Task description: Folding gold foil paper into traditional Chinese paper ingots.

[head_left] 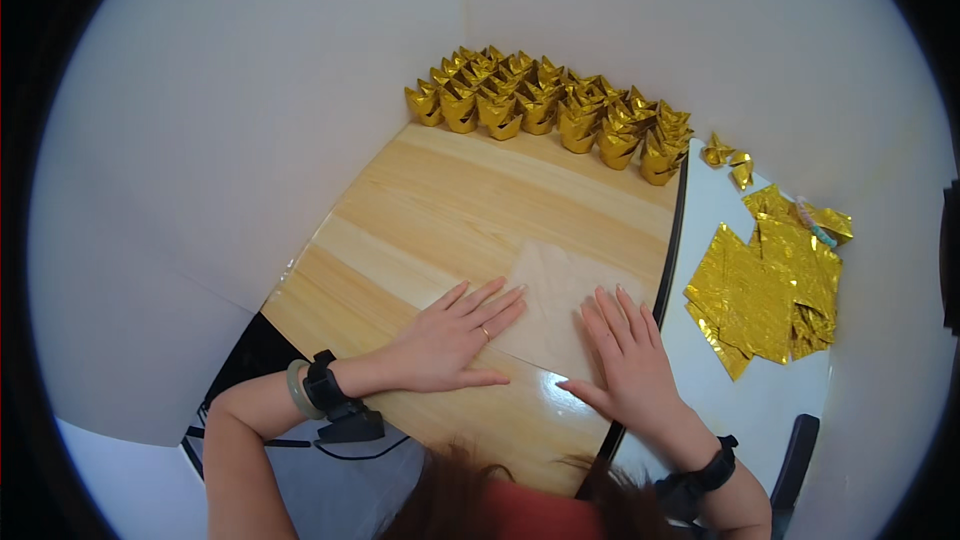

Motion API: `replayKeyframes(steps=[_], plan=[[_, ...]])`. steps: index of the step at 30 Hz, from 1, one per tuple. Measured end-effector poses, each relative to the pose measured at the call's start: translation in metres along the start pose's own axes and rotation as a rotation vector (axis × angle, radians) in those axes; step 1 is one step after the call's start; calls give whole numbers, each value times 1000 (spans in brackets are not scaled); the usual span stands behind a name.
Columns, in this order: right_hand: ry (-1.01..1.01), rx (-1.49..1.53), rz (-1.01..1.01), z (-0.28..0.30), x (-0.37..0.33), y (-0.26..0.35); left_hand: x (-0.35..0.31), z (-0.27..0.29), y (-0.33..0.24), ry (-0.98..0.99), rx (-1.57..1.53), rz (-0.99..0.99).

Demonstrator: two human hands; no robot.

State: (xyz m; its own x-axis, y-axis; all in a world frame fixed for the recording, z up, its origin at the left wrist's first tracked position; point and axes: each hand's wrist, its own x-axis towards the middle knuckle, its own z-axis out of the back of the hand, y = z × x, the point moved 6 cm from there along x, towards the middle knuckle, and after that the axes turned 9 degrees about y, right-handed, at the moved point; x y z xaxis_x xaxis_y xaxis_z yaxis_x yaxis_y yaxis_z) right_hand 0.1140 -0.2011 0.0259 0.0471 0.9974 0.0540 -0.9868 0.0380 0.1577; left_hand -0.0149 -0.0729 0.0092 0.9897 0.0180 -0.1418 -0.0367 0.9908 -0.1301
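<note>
pale sheet partly hidden, hair cropped

1. The left bare hand, fingers spread, lies at the left edge of a pale, thin, square sheet.
2. The right bare hand lies flat over its right part.
3. Beneath is a light wood-grain tabletop.
4. Far side: rows of folded gold foil shapes.
5. Right: flat, shiny gold foil sheets, overlapping on a white surface.

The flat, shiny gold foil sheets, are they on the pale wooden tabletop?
No, the gold sheets lie on the white surface beside it.
</note>
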Motion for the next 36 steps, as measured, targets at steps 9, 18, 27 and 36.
replayKeyframes(steps=[9, 18, 27, 36], plan=[[-21, -67, 100, 4, 12, -22, 31, 16, 5, -37, 49, -100], [-58, -4, 25, 11, 17, -60, 110, 22, 21, -4, -170, -313], [-48, 192, -34, 14, 21, -64, 105, 20, 47, -208, -467, -341], [-209, 806, -161, -3, 20, -105, 104, 21, 71, -253, -1053, 42]])
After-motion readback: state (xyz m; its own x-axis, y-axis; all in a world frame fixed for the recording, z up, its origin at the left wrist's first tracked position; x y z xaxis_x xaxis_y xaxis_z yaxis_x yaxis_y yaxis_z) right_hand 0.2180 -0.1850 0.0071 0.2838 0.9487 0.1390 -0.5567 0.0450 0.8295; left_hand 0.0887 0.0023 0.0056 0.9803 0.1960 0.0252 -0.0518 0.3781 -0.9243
